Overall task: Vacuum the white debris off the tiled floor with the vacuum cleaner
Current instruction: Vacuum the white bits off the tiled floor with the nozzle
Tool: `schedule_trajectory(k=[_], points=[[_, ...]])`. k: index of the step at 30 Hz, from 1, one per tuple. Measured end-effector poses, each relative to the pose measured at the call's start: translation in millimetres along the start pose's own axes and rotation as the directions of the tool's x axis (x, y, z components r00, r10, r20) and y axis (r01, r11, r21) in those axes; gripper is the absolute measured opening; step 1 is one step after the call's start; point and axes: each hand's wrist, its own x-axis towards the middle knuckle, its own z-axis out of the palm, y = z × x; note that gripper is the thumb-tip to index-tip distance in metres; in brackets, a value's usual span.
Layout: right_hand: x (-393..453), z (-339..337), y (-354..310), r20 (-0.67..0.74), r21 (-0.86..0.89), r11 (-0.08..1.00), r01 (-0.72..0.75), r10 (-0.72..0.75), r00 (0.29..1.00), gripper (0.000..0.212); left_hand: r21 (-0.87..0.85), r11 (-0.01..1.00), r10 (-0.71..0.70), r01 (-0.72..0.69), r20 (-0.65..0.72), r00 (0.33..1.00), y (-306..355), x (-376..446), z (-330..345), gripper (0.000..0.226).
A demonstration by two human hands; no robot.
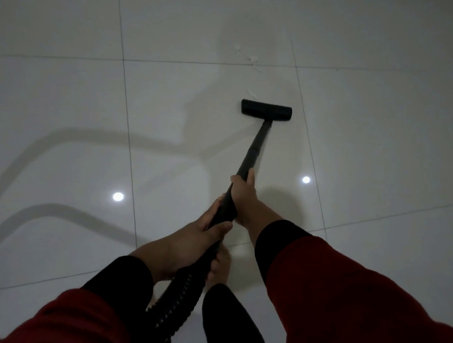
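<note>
Both hands clenched on black wand point(253, 149): right hand point(243, 197) higher, left hand point(196, 240) lower by ribbed hose point(173, 292). Floor head point(266, 109) flat on tiled floor point(47, 105), white debris point(252, 59) beyond, unobstructed. Bare foot point(220, 266) beneath hose.

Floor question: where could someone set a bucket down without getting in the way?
The tiles left of the vacuum wand are bare, crossed only by shadows and a lamp reflection. Right of the right hand is bare too. Beyond the vacuum head lies white debris. Near the left hand, the hose and a bare foot crowd the floor.
</note>
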Motion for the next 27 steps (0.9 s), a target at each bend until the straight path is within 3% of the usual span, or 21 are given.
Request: schedule_trajectory(k=[12, 27], points=[[38.2, 19.1, -77.8, 0.153, -0.055, 0.998, 0.014, -0.005, 0.988, 0.066, -0.067, 0.997, 0.041, -0.048, -0.103, 0.994, 64.1, 33.9, -4.9, 0.055], [99.0, 118.6, -200.5, 0.114, -0.006, 1.000, 0.017, -0.016, 0.993, 0.065, -0.021, 0.999, 0.031, -0.034, -0.099, 0.995, 195.6, 76.3, -108.1, 0.057]])
